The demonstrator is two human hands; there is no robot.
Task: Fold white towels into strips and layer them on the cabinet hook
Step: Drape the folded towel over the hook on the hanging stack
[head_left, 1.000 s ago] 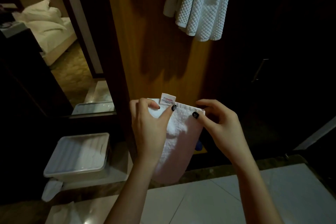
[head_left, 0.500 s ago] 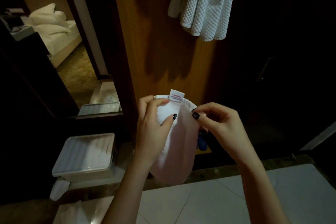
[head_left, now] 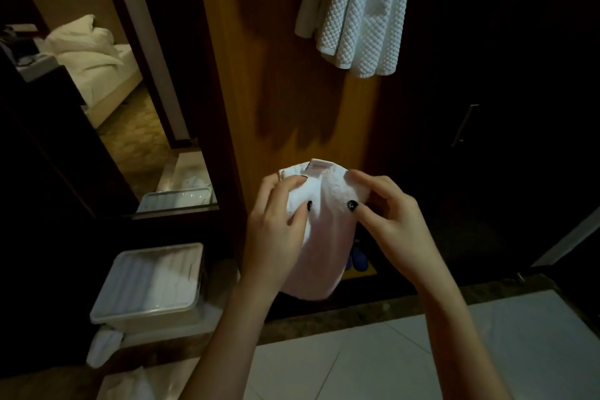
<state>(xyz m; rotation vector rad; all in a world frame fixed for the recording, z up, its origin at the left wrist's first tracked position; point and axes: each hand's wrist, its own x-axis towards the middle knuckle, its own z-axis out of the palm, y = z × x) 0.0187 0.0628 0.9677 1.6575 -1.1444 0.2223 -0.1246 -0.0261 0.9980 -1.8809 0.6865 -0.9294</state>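
Both our forearms reach up from below, hands close together at the same height. Our left hand (head_left: 276, 230) curls fingers and thumb round the top of the towel (head_left: 321, 263); our right hand (head_left: 389, 221) pinches it between thumb and forefinger.

The floor (head_left: 373, 364) is pale tile edged by a dark stone strip. On it at the left stands a lidded translucent plastic box (head_left: 152, 282), with a crumpled white cloth (head_left: 104, 347) just beside its near corner. Something blue (head_left: 358, 258), perhaps slippers, lies farther back in shadow.
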